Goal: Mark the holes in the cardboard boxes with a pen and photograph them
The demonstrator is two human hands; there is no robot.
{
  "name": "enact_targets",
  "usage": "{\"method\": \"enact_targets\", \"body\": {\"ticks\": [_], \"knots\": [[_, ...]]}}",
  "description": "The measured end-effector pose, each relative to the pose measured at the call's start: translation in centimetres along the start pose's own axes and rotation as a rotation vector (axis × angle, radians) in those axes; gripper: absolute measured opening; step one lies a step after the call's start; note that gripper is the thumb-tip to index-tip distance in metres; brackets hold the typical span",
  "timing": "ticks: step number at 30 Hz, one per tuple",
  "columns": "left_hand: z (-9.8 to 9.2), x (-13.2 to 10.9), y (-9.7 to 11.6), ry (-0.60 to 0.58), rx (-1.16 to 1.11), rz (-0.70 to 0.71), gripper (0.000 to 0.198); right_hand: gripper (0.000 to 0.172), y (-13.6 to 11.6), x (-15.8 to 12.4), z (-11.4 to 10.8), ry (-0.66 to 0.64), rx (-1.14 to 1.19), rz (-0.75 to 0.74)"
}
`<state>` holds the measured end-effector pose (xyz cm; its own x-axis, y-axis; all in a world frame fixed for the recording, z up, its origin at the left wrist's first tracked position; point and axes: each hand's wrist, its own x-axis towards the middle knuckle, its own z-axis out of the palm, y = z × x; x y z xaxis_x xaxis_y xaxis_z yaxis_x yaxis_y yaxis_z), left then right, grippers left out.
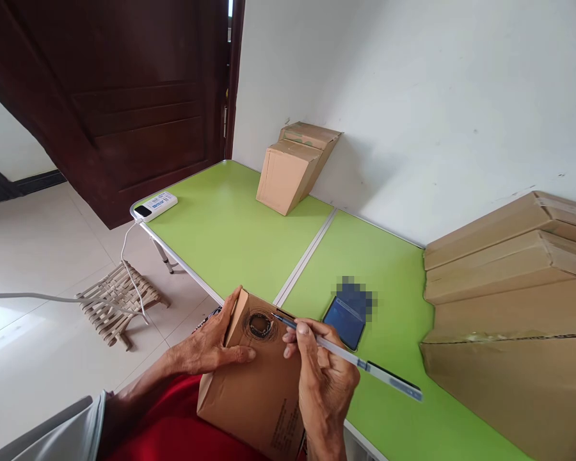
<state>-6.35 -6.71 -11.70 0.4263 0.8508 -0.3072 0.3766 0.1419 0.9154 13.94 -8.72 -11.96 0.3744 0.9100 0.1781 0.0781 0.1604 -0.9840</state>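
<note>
A small brown cardboard box (256,394) rests at the near edge of a green folding table (230,237). My left hand (211,342) grips the box's upper left corner, thumb across its face. My right hand (324,378) pinches a clear-barrelled pen (350,358) with a blue cap end. The pen's tip touches a dark scribbled ring (260,324) drawn near the top of the box.
A dark phone (348,317) lies on the table just beyond my right hand. Flat cardboard boxes (504,301) are stacked at the right. Two small boxes (292,166) lean on the white wall. A white power bank (156,205) with a cable sits at the left corner. A woven stool (118,304) stands on the floor.
</note>
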Motion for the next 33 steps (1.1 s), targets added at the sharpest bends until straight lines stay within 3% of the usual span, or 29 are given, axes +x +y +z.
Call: {"method": "enact_targets", "body": {"ticks": [5, 8, 10, 13, 18, 23, 27, 30, 33], "knots": [[-0.1, 0.2, -0.5, -0.012, -0.007, 0.027, 0.115, 0.029, -1.2, 1.6, 0.9, -0.169, 0.058, 0.013], [-0.4, 0.1, -0.7, -0.011, -0.045, -0.002, 0.113, 0.032, -1.4, 5.2, -0.7, -0.096, 0.105, 0.002], [-0.5, 0.0, -0.9, -0.013, -0.083, -0.006, 0.113, 0.036, -0.8, 8.7, -1.9, -0.062, -0.051, 0.019], [-0.5, 0.1, -1.3, -0.014, -0.142, 0.014, 0.112, 0.033, 1.2, 13.9, -2.5, -0.100, -0.516, 0.195], [-0.5, 0.3, -1.4, -0.002, -0.164, 0.002, 0.109, 0.022, 5.1, 18.2, 0.0, -0.151, -0.899, 0.377], [-0.7, 0.5, -1.5, -0.021, -0.179, -0.010, 0.112, 0.030, 6.6, 18.4, 1.7, -0.160, -1.095, 0.415], [-0.7, 0.7, -2.1, -0.006, -0.142, -0.016, 0.110, 0.034, 5.0, 16.0, 0.4, -0.150, -1.144, 0.333], [-0.7, 0.8, -2.4, -0.017, -0.168, 0.007, 0.111, 0.058, 3.5, 12.6, -2.0, -0.059, -1.191, 0.317], [-0.8, 0.8, -2.3, -0.019, -0.211, 0.009, 0.109, 0.086, 2.9, 9.4, -4.0, 0.052, -1.247, 0.408]]}}
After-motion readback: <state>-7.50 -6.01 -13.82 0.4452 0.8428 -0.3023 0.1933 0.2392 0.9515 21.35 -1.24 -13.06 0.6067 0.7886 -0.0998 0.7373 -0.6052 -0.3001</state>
